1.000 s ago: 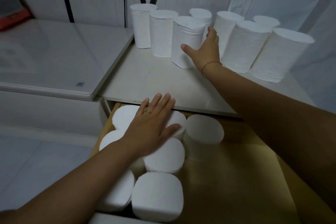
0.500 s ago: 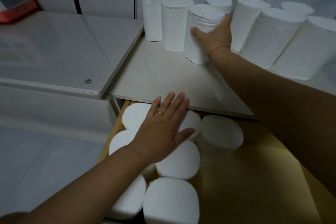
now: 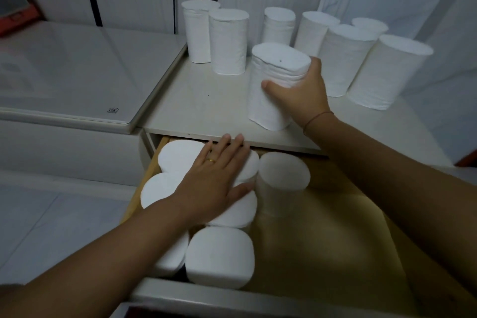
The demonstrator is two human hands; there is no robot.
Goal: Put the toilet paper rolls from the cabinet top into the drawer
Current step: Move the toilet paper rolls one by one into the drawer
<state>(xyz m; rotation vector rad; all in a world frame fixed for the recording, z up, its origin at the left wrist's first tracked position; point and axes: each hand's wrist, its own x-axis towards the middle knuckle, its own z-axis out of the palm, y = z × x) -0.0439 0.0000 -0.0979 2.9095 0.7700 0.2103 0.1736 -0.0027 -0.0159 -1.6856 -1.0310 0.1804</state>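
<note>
My right hand (image 3: 302, 95) grips a white toilet paper roll (image 3: 273, 72), held upright near the front edge of the cabinet top (image 3: 196, 100). Several more white rolls (image 3: 228, 41) stand upright along the back of the cabinet top. Below, the open wooden drawer (image 3: 322, 235) holds several rolls standing on end in its left part (image 3: 219, 255). My left hand (image 3: 219, 178) lies flat with fingers spread on the tops of those drawer rolls. One roll (image 3: 282, 178) stands just right of that hand.
A low white surface (image 3: 64, 72) with a small logo adjoins the cabinet on the left. White curtain hangs behind and to the right. The drawer's right half shows bare wood. A red object (image 3: 15, 18) sits at the far left.
My right hand closed on one roll in the row and pulled it forward toward the cabinet's front edge. My left hand stayed flat on the drawer rolls.
</note>
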